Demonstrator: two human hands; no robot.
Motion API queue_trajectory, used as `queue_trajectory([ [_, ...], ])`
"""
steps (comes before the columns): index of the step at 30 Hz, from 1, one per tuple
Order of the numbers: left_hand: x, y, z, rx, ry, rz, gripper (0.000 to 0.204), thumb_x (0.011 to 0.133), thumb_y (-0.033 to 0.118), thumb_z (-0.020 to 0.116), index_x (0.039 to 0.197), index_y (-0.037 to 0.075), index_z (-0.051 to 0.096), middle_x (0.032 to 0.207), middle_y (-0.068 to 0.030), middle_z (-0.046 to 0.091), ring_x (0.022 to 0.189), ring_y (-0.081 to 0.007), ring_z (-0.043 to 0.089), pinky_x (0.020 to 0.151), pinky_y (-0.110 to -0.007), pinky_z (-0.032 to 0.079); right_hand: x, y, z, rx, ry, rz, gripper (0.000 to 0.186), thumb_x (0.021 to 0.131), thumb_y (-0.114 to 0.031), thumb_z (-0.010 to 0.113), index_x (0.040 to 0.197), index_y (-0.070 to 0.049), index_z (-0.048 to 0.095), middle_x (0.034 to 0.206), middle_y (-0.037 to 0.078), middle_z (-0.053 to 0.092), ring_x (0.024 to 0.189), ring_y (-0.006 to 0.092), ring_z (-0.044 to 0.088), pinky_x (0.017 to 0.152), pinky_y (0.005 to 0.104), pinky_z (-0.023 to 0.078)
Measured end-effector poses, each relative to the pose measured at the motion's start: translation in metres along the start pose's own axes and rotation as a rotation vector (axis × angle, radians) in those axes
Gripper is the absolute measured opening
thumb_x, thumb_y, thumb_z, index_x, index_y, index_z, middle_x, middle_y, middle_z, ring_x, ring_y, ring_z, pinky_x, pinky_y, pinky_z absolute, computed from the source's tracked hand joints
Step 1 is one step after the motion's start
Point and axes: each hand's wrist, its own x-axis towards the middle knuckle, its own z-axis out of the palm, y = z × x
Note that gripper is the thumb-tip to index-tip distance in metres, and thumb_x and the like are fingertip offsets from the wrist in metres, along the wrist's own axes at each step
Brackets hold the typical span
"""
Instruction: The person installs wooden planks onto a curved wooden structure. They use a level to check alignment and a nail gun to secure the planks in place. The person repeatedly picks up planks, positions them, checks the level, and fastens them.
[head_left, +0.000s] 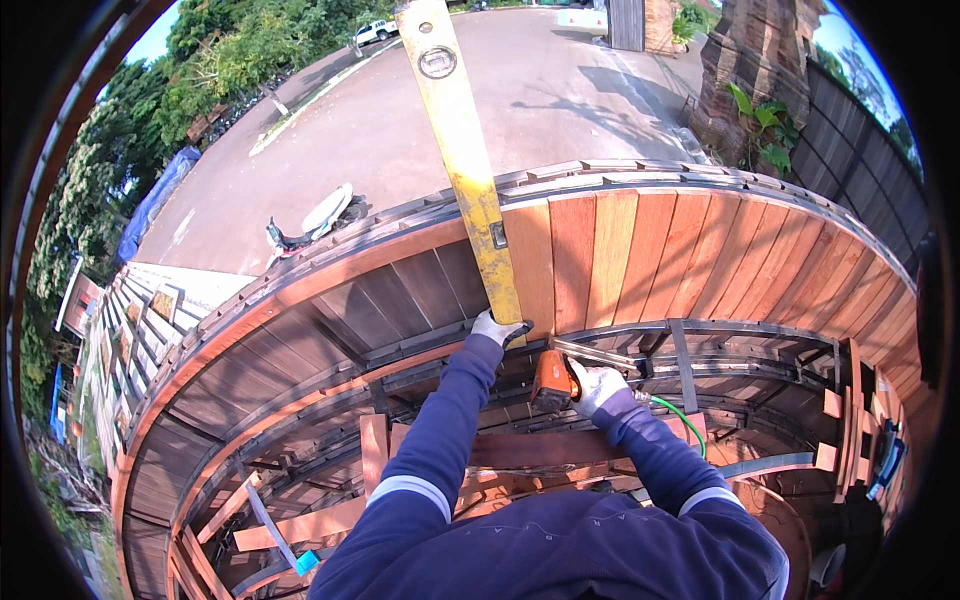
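A long yellow spirit level (470, 180) stands across the curved band of reddish planks (660, 255), along the border with darker slats (390, 300). My left hand (497, 328), in a white glove with dark fingertips, is closed on the level's lower end. To its right and slightly lower, my right hand (598, 390), also gloved, grips an orange pneumatic nail gun (552, 380), with a green hose (689, 428) running from its rear. The gun's nose is close below my left hand; whether it touches the wood I cannot tell.
Curved metal framing (679, 362) and loose timber boards (290, 525) lie below and around me. A blue tool (885, 460) rests at far right. Beyond the rim are a paved yard (590, 100), a scooter (320, 225), a white car (376, 30), a tree trunk (740, 60) and a dark fence (850, 150).
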Motion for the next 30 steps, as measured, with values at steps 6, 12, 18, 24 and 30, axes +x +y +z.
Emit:
queue_trajectory([
  [6,-0.001,0.008,0.002,0.042,0.015,-0.029,0.043,0.077,0.029,0.082,0.109,0.003,0.068,0.101,-0.0104,0.073,0.09,-0.0223,0.069,0.078,-0.033,0.053,0.0,0.0,0.001,-0.023,-0.012,-0.01,0.06,0.081,-0.033,0.062,0.131,-0.002,0.05,0.093,0.02,0.069,0.086,0.034,0.068,0.08,0.0422,0.052],
  [12,-0.009,0.02,0.001,0.011,0.019,0.008,0.042,0.077,0.029,0.082,0.107,0.002,0.069,0.099,-0.0118,0.073,0.089,-0.0235,0.07,0.077,-0.033,0.054,0.001,0.002,0.003,-0.025,-0.033,-0.016,0.066,0.082,-0.035,0.062,0.135,0.0,0.046,0.097,0.021,0.069,0.088,0.0338,0.068,0.082,0.0413,0.052],
  [18,-0.011,0.026,0.0,0.079,0.038,-0.02,0.041,0.075,0.026,0.082,0.106,0.003,0.069,0.098,-0.0116,0.073,0.088,-0.024,0.07,0.078,-0.033,0.054,0.001,0.001,0.002,-0.03,-0.04,-0.002,0.068,0.082,-0.037,0.062,0.135,0.001,0.045,0.096,0.021,0.069,0.088,0.0338,0.068,0.083,0.0414,0.052],
  [24,-0.01,0.019,0.001,0.046,0.06,-0.053,0.04,0.075,0.024,0.082,0.106,0.002,0.069,0.098,-0.0115,0.073,0.088,-0.0232,0.07,0.078,-0.033,0.054,0.0,-0.002,-0.001,-0.031,-0.04,-0.007,0.068,0.082,-0.038,0.062,0.135,0.001,0.046,0.095,0.02,0.069,0.086,0.0341,0.068,0.081,0.042,0.052],
  [30,-0.009,0.02,0.004,0.097,0.068,-0.052,0.04,0.074,0.02,0.083,0.107,0.002,0.069,0.099,-0.0102,0.073,0.09,-0.0208,0.07,0.079,-0.032,0.054,0.0,0.001,0.002,-0.017,-0.02,-0.013,0.061,0.084,-0.033,0.058,0.134,0.0,0.046,0.095,0.02,0.069,0.086,0.0339,0.068,0.081,0.0423,0.052],
])
